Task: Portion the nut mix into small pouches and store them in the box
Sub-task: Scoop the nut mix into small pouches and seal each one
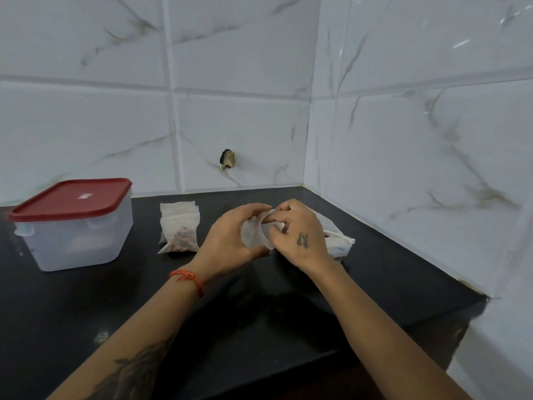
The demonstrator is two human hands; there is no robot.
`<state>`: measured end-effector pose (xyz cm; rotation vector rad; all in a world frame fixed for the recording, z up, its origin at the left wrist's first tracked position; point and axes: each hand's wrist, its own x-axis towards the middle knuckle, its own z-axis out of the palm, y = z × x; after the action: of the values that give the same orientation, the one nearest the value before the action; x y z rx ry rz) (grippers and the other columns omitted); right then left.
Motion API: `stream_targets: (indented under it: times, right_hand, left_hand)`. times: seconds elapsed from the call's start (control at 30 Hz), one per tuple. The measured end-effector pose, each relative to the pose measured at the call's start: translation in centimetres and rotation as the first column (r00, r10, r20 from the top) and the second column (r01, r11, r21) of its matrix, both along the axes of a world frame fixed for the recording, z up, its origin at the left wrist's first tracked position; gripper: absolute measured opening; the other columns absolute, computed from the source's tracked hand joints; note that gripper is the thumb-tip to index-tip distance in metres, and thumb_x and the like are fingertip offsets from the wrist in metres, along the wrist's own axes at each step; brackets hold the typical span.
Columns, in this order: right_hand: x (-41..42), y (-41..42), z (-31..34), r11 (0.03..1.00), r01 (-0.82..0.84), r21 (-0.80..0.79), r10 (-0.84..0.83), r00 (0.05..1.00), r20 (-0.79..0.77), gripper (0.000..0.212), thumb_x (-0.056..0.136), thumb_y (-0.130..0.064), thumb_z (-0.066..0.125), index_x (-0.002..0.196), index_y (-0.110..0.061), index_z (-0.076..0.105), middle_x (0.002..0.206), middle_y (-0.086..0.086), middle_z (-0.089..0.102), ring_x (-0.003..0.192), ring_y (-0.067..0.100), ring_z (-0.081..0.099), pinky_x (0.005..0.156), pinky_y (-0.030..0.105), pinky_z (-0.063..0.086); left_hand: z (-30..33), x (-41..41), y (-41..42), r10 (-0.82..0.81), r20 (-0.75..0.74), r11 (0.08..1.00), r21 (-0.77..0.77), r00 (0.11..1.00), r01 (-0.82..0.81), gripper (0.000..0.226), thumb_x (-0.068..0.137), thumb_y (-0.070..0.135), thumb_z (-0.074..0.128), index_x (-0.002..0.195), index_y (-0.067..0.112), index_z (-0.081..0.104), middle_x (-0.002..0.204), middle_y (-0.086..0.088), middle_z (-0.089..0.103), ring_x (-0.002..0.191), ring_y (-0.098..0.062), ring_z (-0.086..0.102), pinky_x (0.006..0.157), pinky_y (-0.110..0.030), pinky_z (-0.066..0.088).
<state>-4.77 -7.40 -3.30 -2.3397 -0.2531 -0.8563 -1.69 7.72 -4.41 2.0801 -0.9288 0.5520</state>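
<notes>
Above the black counter [115, 298], my left hand [230, 238] and my right hand [300, 235] both pinch a small translucent pouch [255, 233], its mouth pulled apart between them. A pouch filled with nut mix [180, 238] leans against a stack of empty pouches [180, 210] just left of my hands. The clear plastic box [75, 235] with a red lid [69, 199] stands closed at the far left. Behind my right hand lies the big plastic bag of nut mix [337, 241], mostly hidden.
White marble-look tiled walls meet in a corner at the back right. A dark chipped hole [227, 159] marks the back wall. The counter's right edge steps down near a white ledge [496, 342].
</notes>
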Motion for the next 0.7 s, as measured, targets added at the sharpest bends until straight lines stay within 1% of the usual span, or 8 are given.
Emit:
stream_targets:
  times: [0.13,0.23,0.33,0.4,0.47,0.57,0.63,0.7]
  right_hand:
    - [-0.3,0.2,-0.2,0.993,0.072,-0.097,-0.069,0.997,0.034,0.024,0.078,-0.027,0.067,0.100,-0.024,0.073,0.097,-0.006,0.057,0.086,0.010,0.053,0.069,0.022,0.035]
    - [-0.2,0.2,-0.3,0.992,0.074,-0.105,-0.062,0.991,0.117,0.020,0.075,-0.027,0.070,0.094,-0.024,0.074,0.093,-0.005,0.060,0.079,0.010,0.054,0.062,0.019,0.034]
    - [-0.1,0.1,-0.3,1.000,0.027,-0.009,-0.025,0.985,0.170,0.010,0.072,-0.026,0.076,0.082,-0.026,0.076,0.087,-0.009,0.062,0.062,-0.001,0.046,0.057,0.011,0.035]
    - [-0.3,0.0,0.0,0.995,-0.014,0.098,-0.003,0.984,0.178,0.005,0.072,-0.024,0.076,0.077,-0.025,0.075,0.086,-0.011,0.063,0.058,-0.002,0.046,0.059,0.018,0.043]
    - [-0.6,-0.2,0.5,0.969,-0.050,0.242,0.011,0.987,0.162,0.004,0.073,-0.024,0.076,0.072,-0.026,0.073,0.084,-0.010,0.064,0.060,0.004,0.055,0.063,0.026,0.050]
    - [-1.0,-1.6,1.3,0.888,-0.060,0.457,0.011,0.994,0.109,0.009,0.076,-0.022,0.073,0.071,-0.029,0.072,0.077,-0.010,0.070,0.068,0.012,0.066,0.070,0.034,0.055]
    - [-1.2,-3.5,2.0,0.876,0.000,0.483,-0.041,0.996,0.074,0.011,0.078,-0.022,0.071,0.076,-0.032,0.072,0.074,-0.011,0.071,0.072,0.011,0.067,0.072,0.030,0.054]
    - [-1.6,-5.7,2.7,0.911,0.107,0.398,-0.125,0.992,0.020,0.009,0.080,-0.024,0.069,0.083,-0.032,0.072,0.078,-0.015,0.069,0.074,0.004,0.064,0.072,0.022,0.050]
  left_hand:
    - [0.1,0.1,0.0,0.005,0.025,1.000,-0.005,1.000,-0.005,0.064,0.061,0.037,0.079,0.120,0.027,0.056,0.115,0.016,0.060,0.108,-0.003,0.055,0.096,-0.032,0.046]
    - [0.1,0.2,0.0,-0.012,0.011,1.000,-0.023,1.000,0.012,0.059,0.061,0.036,0.080,0.115,0.027,0.056,0.112,0.017,0.061,0.106,-0.004,0.056,0.094,-0.030,0.046]
    - [0.4,-0.1,0.0,-0.054,-0.049,0.995,-0.087,0.997,0.050,0.057,0.057,0.045,0.076,0.109,0.030,0.058,0.108,0.016,0.063,0.103,-0.004,0.058,0.089,-0.016,0.045]
    - [0.6,-0.4,-0.1,-0.080,-0.104,0.988,-0.142,0.991,0.065,0.057,0.053,0.048,0.075,0.106,0.034,0.057,0.107,0.016,0.064,0.102,-0.001,0.059,0.086,-0.008,0.043]
    - [0.6,-0.4,0.0,-0.091,-0.129,0.982,-0.177,0.988,0.067,0.059,0.053,0.044,0.081,0.106,0.037,0.056,0.107,0.017,0.064,0.102,0.001,0.059,0.087,-0.009,0.044]
    - [0.5,-0.2,0.0,-0.083,-0.148,0.981,-0.186,0.985,0.055,0.061,0.057,0.028,0.090,0.107,0.037,0.056,0.108,0.019,0.064,0.103,0.001,0.059,0.088,-0.012,0.046]
    - [0.4,-0.1,-0.1,-0.081,-0.160,0.981,-0.187,0.984,0.050,0.061,0.059,0.022,0.089,0.107,0.038,0.055,0.108,0.019,0.063,0.102,0.003,0.058,0.085,-0.009,0.045]
    - [0.3,-0.1,-0.3,-0.080,-0.168,0.982,-0.184,0.983,0.048,0.062,0.059,0.021,0.089,0.109,0.037,0.055,0.109,0.018,0.063,0.101,0.003,0.058,0.082,-0.006,0.043]
